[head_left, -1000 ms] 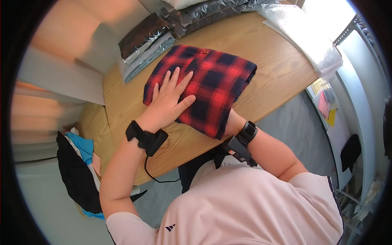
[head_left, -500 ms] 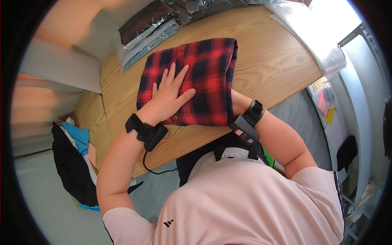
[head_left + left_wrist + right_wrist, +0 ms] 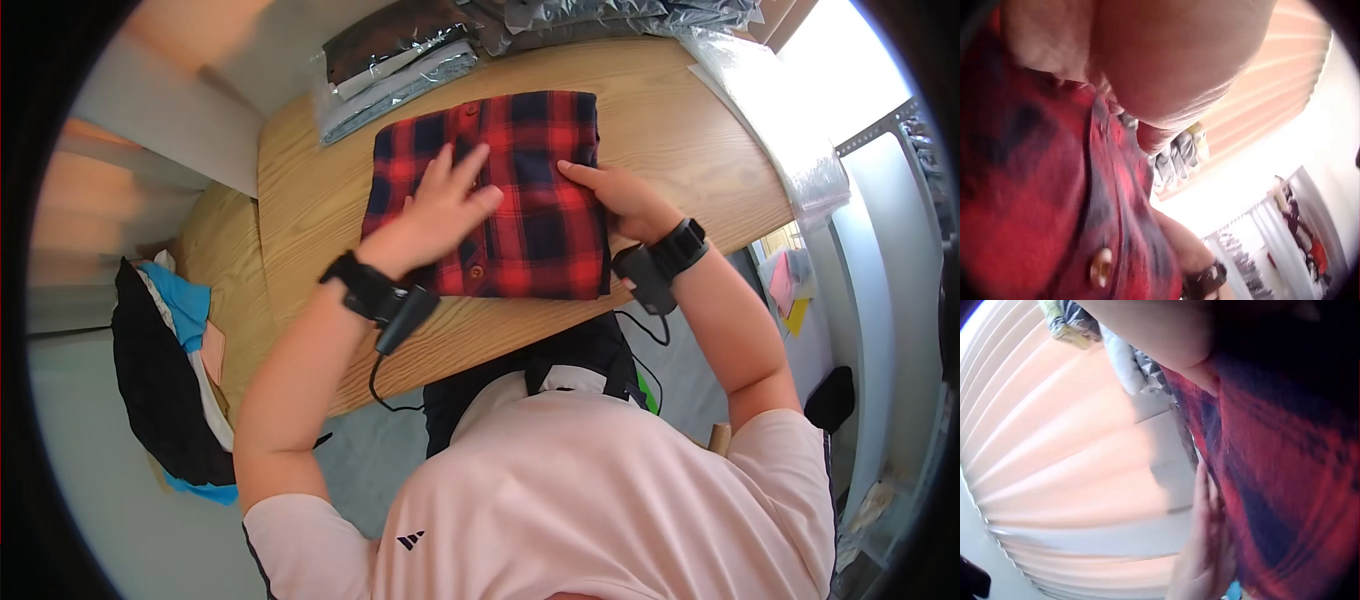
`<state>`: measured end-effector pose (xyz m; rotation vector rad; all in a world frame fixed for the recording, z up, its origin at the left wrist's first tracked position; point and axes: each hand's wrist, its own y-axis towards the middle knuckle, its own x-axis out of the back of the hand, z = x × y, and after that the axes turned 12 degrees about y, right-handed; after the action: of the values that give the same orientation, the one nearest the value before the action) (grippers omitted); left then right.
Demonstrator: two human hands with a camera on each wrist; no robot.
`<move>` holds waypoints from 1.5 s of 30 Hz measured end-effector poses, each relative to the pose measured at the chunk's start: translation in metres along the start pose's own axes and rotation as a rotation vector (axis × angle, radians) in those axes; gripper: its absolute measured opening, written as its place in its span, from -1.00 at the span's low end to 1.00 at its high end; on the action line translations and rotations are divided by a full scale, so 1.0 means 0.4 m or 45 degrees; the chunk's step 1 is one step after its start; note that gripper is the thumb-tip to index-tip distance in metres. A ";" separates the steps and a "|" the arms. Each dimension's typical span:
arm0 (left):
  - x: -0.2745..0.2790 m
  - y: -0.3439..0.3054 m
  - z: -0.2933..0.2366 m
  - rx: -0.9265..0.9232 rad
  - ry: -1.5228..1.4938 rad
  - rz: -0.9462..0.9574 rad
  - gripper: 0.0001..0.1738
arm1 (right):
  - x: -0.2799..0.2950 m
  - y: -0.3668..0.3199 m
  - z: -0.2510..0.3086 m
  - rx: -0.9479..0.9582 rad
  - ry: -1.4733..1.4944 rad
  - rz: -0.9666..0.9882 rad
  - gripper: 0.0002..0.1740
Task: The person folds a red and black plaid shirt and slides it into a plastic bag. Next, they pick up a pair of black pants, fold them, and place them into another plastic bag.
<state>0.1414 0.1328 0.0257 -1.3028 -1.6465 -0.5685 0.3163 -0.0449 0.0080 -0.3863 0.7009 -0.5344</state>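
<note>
A folded red and navy plaid shirt [image 3: 540, 225] lies on the wooden table in front of me, its buttoned front facing up. My left hand [image 3: 432, 215] is over the left part of the shirt with fingers spread, slightly blurred. At the shirt's right edge, my right hand [image 3: 635, 202] holds the fold, thumb on top and the other fingers hidden beside and below it. A button [image 3: 1101, 269] on the placket shows close up in the left wrist view. Across the cloth [image 3: 1272, 494], the right wrist view shows my left hand [image 3: 1202, 550].
Garments in clear plastic bags [image 3: 400, 85] line the table's back edge. A stack of clear plastic sleeves [image 3: 780, 130] lies at the right side of the table [image 3: 660, 110]. Black and blue cloth [image 3: 165, 370] hangs at the far left. Cables run from both wrist cameras.
The right hand came out from under the shirt's right side to grip its edge, thumb on top. The shirt turned so its right edge stands straighter and now lies flatter. The left hand stayed over it.
</note>
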 end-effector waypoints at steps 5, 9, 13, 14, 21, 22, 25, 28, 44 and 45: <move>0.126 -0.082 0.167 0.247 -0.549 -0.492 -0.27 | 0.044 -0.042 0.061 0.202 -0.701 -0.424 -0.36; 0.154 -0.093 0.240 0.570 -1.207 0.092 -0.41 | 0.005 -0.043 0.058 0.087 -0.268 -0.129 -0.55; 0.130 -0.071 0.133 0.552 -1.647 0.164 -0.48 | -0.018 -0.009 0.054 0.049 -0.002 -0.017 -0.62; 0.125 -0.060 0.138 0.523 -1.648 0.145 -0.48 | -0.025 -0.008 0.062 -0.062 0.090 -0.027 -0.64; 0.181 -0.089 0.071 0.227 -1.546 -0.222 -0.62 | -0.070 -0.066 0.126 0.198 0.093 0.116 -0.61; 0.207 -0.116 0.042 0.239 -1.557 -0.222 -0.62 | -0.082 -0.082 0.141 0.439 0.014 0.192 -0.58; 0.230 -0.157 0.018 -0.112 -1.074 -0.594 -0.65 | -0.073 -0.107 0.188 0.895 -0.551 0.218 -0.56; 0.202 -0.209 0.064 -0.399 -0.525 -0.635 -0.63 | -0.044 -0.136 0.180 1.301 -0.775 0.519 -0.61; 0.003 -0.216 -0.011 -0.276 0.275 -0.110 -0.20 | -0.048 -0.159 -0.104 1.130 -1.600 0.060 -0.34; -0.004 -0.208 -0.012 -0.282 0.301 -0.104 -0.17 | -0.045 -0.156 -0.110 1.130 -1.548 0.058 -0.35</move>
<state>0.0661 0.1007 0.0419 -1.2745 -1.4765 -0.9396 0.2535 -0.0910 0.0175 0.1791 -0.7066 -0.4170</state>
